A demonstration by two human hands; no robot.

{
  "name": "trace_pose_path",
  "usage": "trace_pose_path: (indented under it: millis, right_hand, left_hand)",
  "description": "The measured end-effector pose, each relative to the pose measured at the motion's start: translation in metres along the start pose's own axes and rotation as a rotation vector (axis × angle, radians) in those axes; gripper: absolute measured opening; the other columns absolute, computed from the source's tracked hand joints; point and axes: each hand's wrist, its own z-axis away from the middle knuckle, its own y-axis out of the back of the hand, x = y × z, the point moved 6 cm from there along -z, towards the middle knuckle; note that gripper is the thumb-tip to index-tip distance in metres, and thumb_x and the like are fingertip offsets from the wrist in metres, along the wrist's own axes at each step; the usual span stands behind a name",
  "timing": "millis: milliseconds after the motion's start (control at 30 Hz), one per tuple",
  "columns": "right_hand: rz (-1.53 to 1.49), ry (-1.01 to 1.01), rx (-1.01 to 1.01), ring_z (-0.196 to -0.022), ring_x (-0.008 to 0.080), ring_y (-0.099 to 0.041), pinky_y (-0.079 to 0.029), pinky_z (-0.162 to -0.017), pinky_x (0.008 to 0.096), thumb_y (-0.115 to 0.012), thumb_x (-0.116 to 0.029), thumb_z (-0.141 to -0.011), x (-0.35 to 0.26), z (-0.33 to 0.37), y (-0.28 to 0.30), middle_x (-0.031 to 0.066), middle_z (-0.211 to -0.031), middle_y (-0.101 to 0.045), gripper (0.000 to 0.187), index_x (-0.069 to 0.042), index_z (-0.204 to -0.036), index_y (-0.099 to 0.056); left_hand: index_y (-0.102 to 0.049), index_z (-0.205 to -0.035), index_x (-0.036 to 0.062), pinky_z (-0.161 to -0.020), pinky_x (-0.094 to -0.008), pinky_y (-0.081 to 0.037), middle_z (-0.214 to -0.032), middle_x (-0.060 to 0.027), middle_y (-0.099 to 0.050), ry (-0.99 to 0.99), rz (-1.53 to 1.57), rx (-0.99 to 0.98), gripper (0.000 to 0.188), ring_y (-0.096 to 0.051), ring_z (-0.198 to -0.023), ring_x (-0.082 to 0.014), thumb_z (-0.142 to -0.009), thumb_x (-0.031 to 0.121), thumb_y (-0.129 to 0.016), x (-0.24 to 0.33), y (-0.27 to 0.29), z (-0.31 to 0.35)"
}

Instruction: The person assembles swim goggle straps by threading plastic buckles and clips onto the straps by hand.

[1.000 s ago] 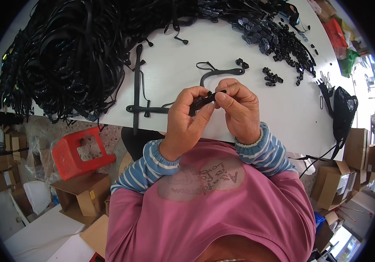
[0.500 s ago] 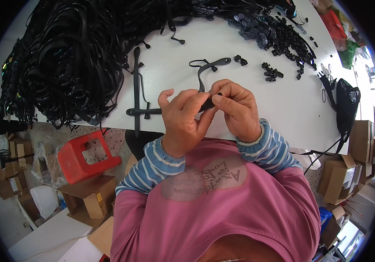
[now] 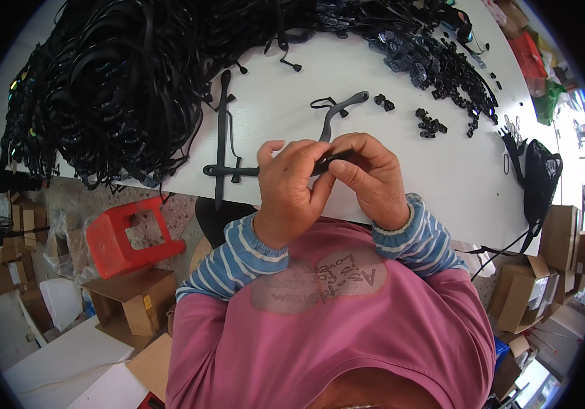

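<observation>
Apparently adjusting by fingertip over the white table (image 3: 469, 184), near heaped black straps (image 3: 122, 88), with left hand (image 3: 289, 180) and right hand (image 3: 373, 178) curled, pinching 1 partly hidden black strap piece (image 3: 321, 163) between them; next likely calling for steady fingers

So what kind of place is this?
It looks like a small workshop. There's a big heap of black straps on a white table, lots of little black pieces piled toward the right, and cardboard boxes on both sides of the room.
</observation>
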Motion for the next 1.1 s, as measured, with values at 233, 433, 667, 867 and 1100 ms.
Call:
trace_pose_path:
  millis: [233, 433, 667, 867, 1100]
  right_hand:
    - [0.449, 0.533, 0.011, -0.075, 0.0155, -0.053, -0.042, -0.065, 0.0219, -0.064, 0.009, -0.065, -0.025, 0.009, -0.004, 0.0079, -0.082, -0.055, 0.021, -0.001, -0.082, -0.057]
    - [0.559, 0.554, -0.142, -0.068, 0.0165, -0.055, -0.044, -0.058, 0.0244, -0.066, 0.008, -0.063, -0.027, 0.011, -0.020, 0.0084, -0.080, -0.059, 0.020, -0.003, -0.078, -0.059]
    - [0.661, 0.539, 0.007, -0.067, 0.0155, -0.054, -0.044, -0.059, 0.0260, -0.067, 0.008, -0.061, -0.029, 0.011, -0.007, 0.0063, -0.076, -0.056, 0.021, -0.003, -0.077, -0.059]
    - [0.719, 0.528, -0.018, -0.066, 0.0155, -0.054, -0.044, -0.057, 0.0247, -0.068, 0.007, -0.060, -0.027, 0.010, -0.008, 0.0060, -0.074, -0.055, 0.021, -0.003, -0.075, -0.059]
    - [0.766, 0.595, -0.039, -0.066, 0.0160, -0.054, -0.045, -0.056, 0.0248, -0.069, 0.006, -0.059, -0.027, 0.008, -0.010, 0.0055, -0.073, -0.055, 0.022, -0.004, -0.075, -0.059]
  left_hand:
    - [-0.048, -0.097, -0.0027, -0.073, -0.0218, -0.043, -0.087, -0.0075, -0.057, 0.673, 0.879, 0.021, 0.016, -0.053, -0.078, -0.0097, -0.088, 0.011, -0.046, -0.039, 0.008, 0.022]
    - [-0.057, -0.086, -0.0044, -0.057, -0.0179, -0.040, -0.070, 0.0003, -0.055, 0.802, 0.884, -0.248, 0.018, -0.048, -0.063, -0.0043, -0.085, 0.013, -0.052, -0.029, 0.005, 0.021]
    - [-0.055, -0.084, -0.0039, -0.050, -0.0175, -0.037, -0.068, 0.0005, -0.054, 0.657, 0.816, -0.106, 0.010, -0.046, -0.059, -0.0031, -0.083, 0.006, -0.053, -0.027, 0.003, 0.021]
    - [-0.054, -0.082, -0.0011, -0.052, -0.0228, -0.038, -0.064, -0.0044, -0.054, 0.479, 0.544, -0.103, 0.006, -0.048, -0.054, -0.0098, -0.080, 0.004, -0.054, -0.020, 0.010, 0.017]
    - [-0.055, -0.081, 0.0043, -0.065, -0.0295, -0.036, -0.064, -0.0059, -0.055, 0.316, 0.370, -0.140, 0.006, -0.049, -0.059, -0.0222, -0.075, 0.003, -0.056, -0.020, 0.012, 0.011]
